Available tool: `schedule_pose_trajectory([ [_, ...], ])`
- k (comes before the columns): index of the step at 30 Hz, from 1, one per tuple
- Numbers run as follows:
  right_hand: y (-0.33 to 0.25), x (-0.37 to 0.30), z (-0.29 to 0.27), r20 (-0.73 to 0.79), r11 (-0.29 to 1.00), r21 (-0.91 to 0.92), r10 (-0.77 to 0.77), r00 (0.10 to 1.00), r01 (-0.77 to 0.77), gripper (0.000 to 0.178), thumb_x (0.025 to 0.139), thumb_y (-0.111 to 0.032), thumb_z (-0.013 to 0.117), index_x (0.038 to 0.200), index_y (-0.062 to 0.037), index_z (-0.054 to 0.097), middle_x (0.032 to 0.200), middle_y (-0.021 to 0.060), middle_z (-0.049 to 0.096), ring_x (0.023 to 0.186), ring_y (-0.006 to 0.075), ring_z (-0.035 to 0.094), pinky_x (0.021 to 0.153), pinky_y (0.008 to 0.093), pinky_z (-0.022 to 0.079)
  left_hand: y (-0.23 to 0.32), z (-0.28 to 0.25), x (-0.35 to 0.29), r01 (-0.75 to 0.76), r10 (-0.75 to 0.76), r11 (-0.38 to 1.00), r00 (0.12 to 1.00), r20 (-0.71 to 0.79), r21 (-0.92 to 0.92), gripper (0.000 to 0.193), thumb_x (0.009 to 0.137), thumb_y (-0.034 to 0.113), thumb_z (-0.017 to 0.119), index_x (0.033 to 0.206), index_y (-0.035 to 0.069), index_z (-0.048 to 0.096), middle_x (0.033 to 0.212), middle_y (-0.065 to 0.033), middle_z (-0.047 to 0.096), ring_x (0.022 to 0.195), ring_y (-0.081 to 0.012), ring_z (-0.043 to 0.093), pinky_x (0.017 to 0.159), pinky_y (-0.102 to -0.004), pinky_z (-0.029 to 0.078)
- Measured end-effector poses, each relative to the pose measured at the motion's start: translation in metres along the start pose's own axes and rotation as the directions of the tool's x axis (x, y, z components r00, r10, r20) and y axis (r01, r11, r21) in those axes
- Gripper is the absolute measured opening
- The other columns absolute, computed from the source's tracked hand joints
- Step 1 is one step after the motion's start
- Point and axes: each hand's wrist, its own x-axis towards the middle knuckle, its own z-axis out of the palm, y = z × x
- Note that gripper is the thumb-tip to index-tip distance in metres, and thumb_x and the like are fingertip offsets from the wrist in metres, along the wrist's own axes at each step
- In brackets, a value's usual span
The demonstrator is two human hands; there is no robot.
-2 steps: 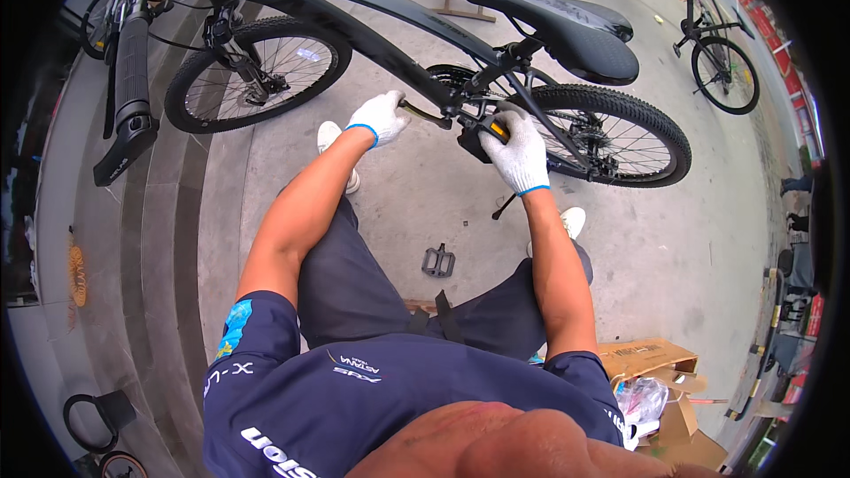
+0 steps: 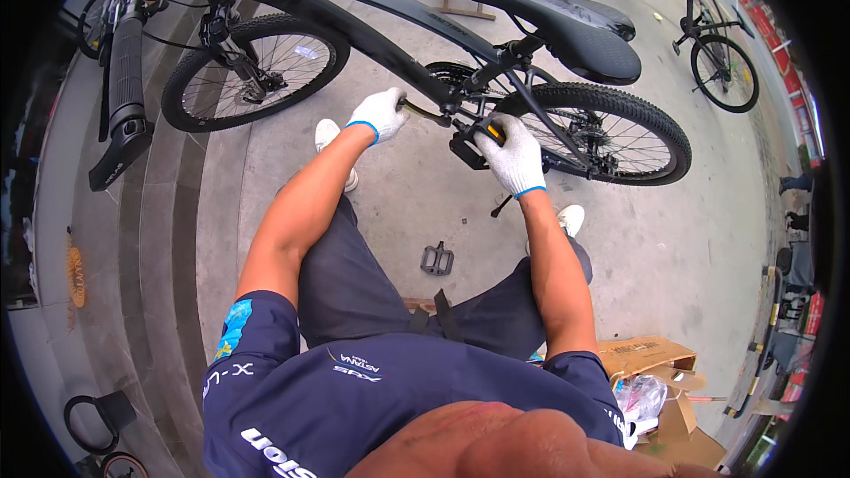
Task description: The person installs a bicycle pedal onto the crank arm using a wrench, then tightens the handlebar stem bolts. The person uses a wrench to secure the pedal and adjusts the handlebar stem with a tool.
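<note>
Left hand [image 2: 379, 113] gripped a wrench handle [image 2: 427, 112], long axis running right toward the crank. Right hand [image 2: 512, 156] closed over the black pedal [image 2: 467, 149] there, nearer the joint. Spare pedal [image 2: 436, 258] lay on the floor below both hands.

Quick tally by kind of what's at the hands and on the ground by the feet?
Gloved hands: 2, left hand, right hand
Wrench: 1
Pedal at the crank: 1
Loose pedal on the ground: 1
Cardboard box: 1
Total: 6
</note>
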Motion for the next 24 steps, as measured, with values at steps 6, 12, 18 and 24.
schedule_pose_trajectory([
  [6,-0.004,-0.006,0.046,0.43,0.848,0.217,0.362,0.827,-0.483,0.061,0.104,-0.048,0.067,0.119,0.0115,0.071,0.103,0.0262,0.079,0.09,0.0323,0.081,0.077,0.0429,0.065,0.02,0.0,0.01,-0.129,0.123,0.982,0.991,-0.053,-0.134,0.027,0.098,0.026,0.07,0.119,0.012,0.078,0.112,-0.0184,0.079,0.107,-0.0406,0.075,0.096,-0.0492,0.059],
  [12,-0.018,-0.002,0.054,0.529,0.817,0.255,0.331,0.781,-0.518,0.059,0.108,-0.045,0.064,0.128,0.0099,0.067,0.101,0.0185,0.078,0.084,0.0215,0.077,0.068,0.0361,0.064,0.05,-0.025,0.015,-0.202,0.248,0.967,0.877,-0.411,0.153,0.024,0.095,0.029,0.077,0.114,0.014,0.081,0.11,-0.0136,0.076,0.113,-0.0347,0.071,0.094,-0.0471,0.057],
  [18,-0.02,-0.002,0.051,0.475,0.896,0.154,0.302,0.826,-0.416,0.067,0.097,-0.049,0.074,0.12,0.0137,0.07,0.094,0.0218,0.079,0.079,0.0273,0.08,0.068,0.0401,0.065,0.047,-0.048,0.062,-0.154,0.495,0.707,0.805,-0.327,0.69,0.02,0.084,0.031,0.083,0.096,0.015,0.083,0.102,-0.0068,0.077,0.108,-0.0323,0.071,0.084,-0.0484,0.058],
  [24,-0.015,-0.001,0.055,0.497,0.907,0.132,0.288,0.818,-0.399,0.071,0.095,-0.056,0.072,0.113,0.013,0.073,0.092,0.0247,0.078,0.081,0.0309,0.08,0.075,0.0421,0.063,0.055,-0.046,0.076,-0.137,0.508,0.619,0.821,-0.261,0.774,0.014,0.088,0.021,0.072,0.088,0.015,0.084,0.095,-0.0057,0.077,0.101,-0.0276,0.073,0.076,-0.0455,0.056],
])
